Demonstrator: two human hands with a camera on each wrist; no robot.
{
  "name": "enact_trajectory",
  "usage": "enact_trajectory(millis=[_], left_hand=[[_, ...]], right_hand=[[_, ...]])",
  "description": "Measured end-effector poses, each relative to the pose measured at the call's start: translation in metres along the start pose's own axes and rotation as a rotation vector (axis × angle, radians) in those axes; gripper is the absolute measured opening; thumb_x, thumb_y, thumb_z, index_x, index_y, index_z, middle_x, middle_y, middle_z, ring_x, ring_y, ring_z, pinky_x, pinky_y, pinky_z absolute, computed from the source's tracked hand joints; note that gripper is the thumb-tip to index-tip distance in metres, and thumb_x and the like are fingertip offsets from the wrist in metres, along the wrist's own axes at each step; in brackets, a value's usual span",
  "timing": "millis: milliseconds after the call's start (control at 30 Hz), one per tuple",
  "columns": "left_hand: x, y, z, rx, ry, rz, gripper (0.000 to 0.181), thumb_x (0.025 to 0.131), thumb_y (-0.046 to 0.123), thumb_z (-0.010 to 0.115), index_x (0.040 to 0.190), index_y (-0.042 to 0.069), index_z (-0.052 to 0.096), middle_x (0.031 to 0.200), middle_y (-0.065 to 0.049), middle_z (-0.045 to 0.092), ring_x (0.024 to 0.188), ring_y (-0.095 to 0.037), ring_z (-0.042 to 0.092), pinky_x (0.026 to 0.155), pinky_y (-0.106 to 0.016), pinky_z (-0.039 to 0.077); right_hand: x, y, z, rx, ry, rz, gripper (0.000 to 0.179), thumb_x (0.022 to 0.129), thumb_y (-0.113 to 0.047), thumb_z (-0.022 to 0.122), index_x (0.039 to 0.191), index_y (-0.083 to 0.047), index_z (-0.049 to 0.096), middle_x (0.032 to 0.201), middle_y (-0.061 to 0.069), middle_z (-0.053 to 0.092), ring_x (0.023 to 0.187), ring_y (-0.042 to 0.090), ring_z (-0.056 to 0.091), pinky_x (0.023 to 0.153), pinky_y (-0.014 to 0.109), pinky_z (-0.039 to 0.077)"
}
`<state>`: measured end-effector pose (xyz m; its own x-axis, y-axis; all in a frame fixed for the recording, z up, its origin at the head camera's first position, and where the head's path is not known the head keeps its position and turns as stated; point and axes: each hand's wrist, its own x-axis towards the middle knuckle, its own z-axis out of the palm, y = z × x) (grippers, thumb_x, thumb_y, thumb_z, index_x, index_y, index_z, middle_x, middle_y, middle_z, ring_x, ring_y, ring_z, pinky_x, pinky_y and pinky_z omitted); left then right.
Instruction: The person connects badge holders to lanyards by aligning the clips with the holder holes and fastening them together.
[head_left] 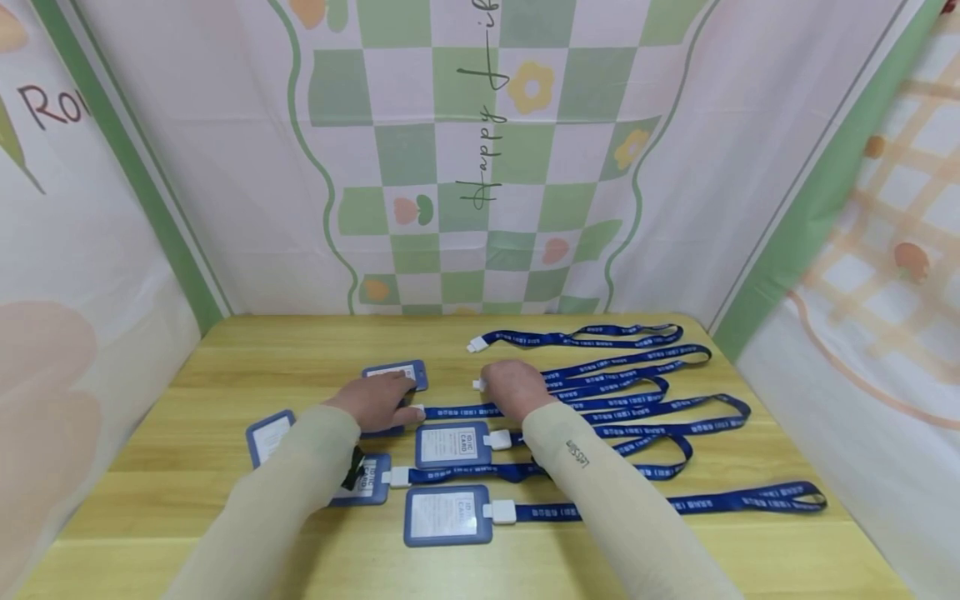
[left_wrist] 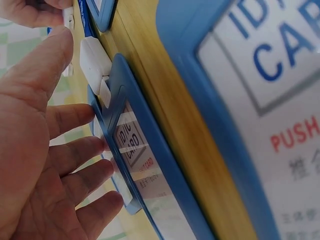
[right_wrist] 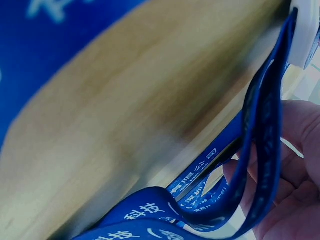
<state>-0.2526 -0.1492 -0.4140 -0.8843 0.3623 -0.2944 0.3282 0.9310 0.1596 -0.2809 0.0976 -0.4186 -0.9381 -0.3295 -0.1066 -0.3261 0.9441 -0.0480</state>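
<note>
My left hand [head_left: 378, 402] reaches over the card holders at centre left, its fingertips at the near edge of a blue ID card holder [head_left: 420, 375]. In the left wrist view its fingers [left_wrist: 82, 155] are extended beside the holder with the white clip [left_wrist: 95, 62], and the thumb stands apart from them. To the right, my right hand [head_left: 517, 387] pinches a blue lanyard by its white end clip [head_left: 477, 385]. The band of that lanyard [right_wrist: 267, 125] hangs in a loop past the curled fingers in the right wrist view.
Nearer me lie card holders clipped to lanyards, including a front one [head_left: 447, 517] and one behind it [head_left: 452, 445]. Another holder [head_left: 270, 435] is partly behind the left sleeve. A loose lanyard [head_left: 585, 337] lies at the back of the wooden table [head_left: 247, 350]; several loops stretch rightward.
</note>
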Motion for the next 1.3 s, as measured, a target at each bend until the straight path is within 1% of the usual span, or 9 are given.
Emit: enact_trajectory(millis=[233,367,733,1033,1300], left_hand=[[0.001,0.002,0.000,0.000,-0.001,0.006,0.075,0.101,0.064,0.056,0.156,0.014,0.049,0.162,-0.012,0.046,0.151,-0.033,0.042,0.125,-0.053,0.035],[0.002,0.004,0.000,0.007,-0.003,0.007,0.073,0.101,0.064,0.055,0.156,0.015,0.049,0.163,-0.011,0.045,0.151,-0.033,0.042,0.125,-0.053,0.035],[0.002,0.012,-0.002,-0.001,-0.005,0.023,0.072,0.101,0.063,0.057,0.156,0.018,0.048,0.164,-0.009,0.044,0.152,-0.032,0.041,0.125,-0.052,0.035],[0.005,0.017,-0.002,0.026,-0.008,0.053,0.071,0.100,0.062,0.058,0.155,0.017,0.051,0.162,-0.008,0.046,0.150,-0.031,0.043,0.125,-0.052,0.036],[0.005,0.023,-0.002,0.047,-0.014,0.067,0.071,0.099,0.063,0.059,0.154,0.018,0.052,0.162,-0.008,0.047,0.149,-0.031,0.045,0.124,-0.052,0.037]], right_hand=[[0.000,0.001,0.000,-0.015,-0.004,-0.011,0.007,0.096,-0.016,0.074,0.102,-0.020,0.076,0.097,-0.003,0.075,0.093,0.017,0.071,0.090,0.037,0.062],[0.000,0.000,-0.001,-0.005,-0.007,-0.010,0.007,0.097,-0.017,0.074,0.102,-0.020,0.076,0.098,-0.002,0.075,0.093,0.017,0.071,0.091,0.038,0.062],[0.000,0.000,-0.001,-0.002,-0.007,-0.008,0.007,0.096,-0.017,0.075,0.102,-0.020,0.076,0.097,-0.003,0.075,0.092,0.017,0.070,0.089,0.037,0.062],[-0.001,0.000,-0.001,-0.025,0.002,-0.020,0.010,0.095,-0.016,0.076,0.104,-0.020,0.076,0.097,-0.003,0.075,0.092,0.017,0.070,0.089,0.036,0.062],[-0.002,0.001,-0.001,-0.018,0.004,-0.018,0.011,0.096,-0.017,0.076,0.106,-0.019,0.076,0.097,-0.003,0.075,0.091,0.016,0.070,0.088,0.036,0.062]])
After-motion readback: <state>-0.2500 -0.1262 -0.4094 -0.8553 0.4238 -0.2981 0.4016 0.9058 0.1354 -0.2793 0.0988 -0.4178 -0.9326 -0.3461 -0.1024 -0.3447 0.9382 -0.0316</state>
